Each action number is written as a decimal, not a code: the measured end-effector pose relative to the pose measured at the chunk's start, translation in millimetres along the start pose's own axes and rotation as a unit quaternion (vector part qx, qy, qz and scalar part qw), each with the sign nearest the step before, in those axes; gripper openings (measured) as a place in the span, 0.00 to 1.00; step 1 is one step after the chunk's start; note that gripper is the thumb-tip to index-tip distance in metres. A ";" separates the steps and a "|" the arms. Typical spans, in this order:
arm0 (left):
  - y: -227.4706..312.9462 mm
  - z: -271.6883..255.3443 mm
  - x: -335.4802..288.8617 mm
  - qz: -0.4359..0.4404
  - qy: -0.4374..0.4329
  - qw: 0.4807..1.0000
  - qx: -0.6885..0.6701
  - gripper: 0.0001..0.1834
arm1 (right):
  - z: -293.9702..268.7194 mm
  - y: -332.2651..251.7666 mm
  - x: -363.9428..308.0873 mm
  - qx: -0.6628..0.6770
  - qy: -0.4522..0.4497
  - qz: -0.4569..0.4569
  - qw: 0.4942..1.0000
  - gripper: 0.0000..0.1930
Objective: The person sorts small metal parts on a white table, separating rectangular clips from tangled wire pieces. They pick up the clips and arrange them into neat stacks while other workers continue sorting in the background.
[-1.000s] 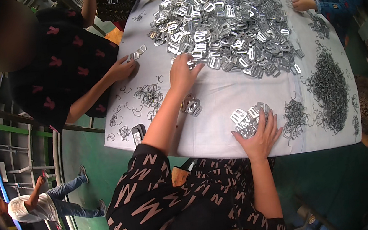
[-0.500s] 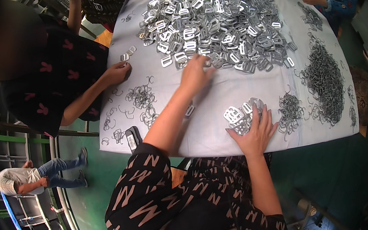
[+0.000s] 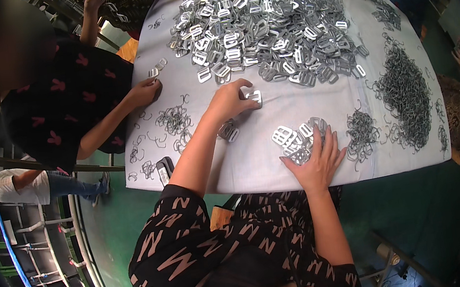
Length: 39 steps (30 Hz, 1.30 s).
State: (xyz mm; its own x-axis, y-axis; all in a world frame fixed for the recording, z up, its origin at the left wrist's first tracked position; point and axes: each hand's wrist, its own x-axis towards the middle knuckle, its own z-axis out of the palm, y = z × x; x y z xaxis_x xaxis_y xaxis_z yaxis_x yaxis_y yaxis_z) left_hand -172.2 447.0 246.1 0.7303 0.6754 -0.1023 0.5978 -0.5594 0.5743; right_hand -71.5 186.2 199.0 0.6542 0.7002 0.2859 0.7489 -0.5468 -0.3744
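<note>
My left hand (image 3: 230,101) is just in front of the big pile of silver metal buckles (image 3: 262,30). Its thumb and fingers are closed on one silver buckle (image 3: 256,98) at the tabletop. A few more buckles (image 3: 228,131) lie under my left wrist, partly hidden by it. Near the front edge, my right hand (image 3: 318,161) lies flat with its fingers spread, touching the side of a small group of buckles (image 3: 292,138). Part of that group is covered by the fingers.
Small bent wire hooks form a large dark heap (image 3: 408,101) at the right, a smaller heap (image 3: 362,134) beside my right hand and a loose scatter (image 3: 174,120) at left. A dark block (image 3: 164,170) sits near the front-left edge. Co-workers' hands (image 3: 145,91) work around the table.
My left hand has come back from the pile's edge toward me, bringing a buckle with it. The right hand stays spread beside the small group. The walking person at far left has shifted.
</note>
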 end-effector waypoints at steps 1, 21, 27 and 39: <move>-4.1 10.0 -0.7 0.054 0.016 0.998 0.033 0.31 | -0.5 -0.5 -0.1 0.001 -0.001 -0.001 1.000 0.56; 7.2 44.1 56.5 0.069 0.048 0.996 0.004 0.33 | -0.4 0.1 0.4 -0.001 -0.003 -0.003 1.000 0.57; -3.7 28.3 26.1 0.110 -0.035 0.989 -0.097 0.39 | 0.2 2.0 0.2 0.000 0.004 -0.003 1.000 0.57; 36.9 28.2 16.4 0.137 -0.193 0.962 -0.134 0.30 | -1.3 2.2 0.5 0.009 0.001 0.002 1.000 0.56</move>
State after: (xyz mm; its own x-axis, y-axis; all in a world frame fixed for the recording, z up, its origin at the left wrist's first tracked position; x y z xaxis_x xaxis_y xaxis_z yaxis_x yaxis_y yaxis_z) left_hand -128.8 423.9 242.7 0.9477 0.2619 -0.1822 0.2965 -0.5123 0.8060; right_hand -69.4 184.7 199.5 0.6579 0.6971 0.2850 0.7437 -0.5419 -0.3915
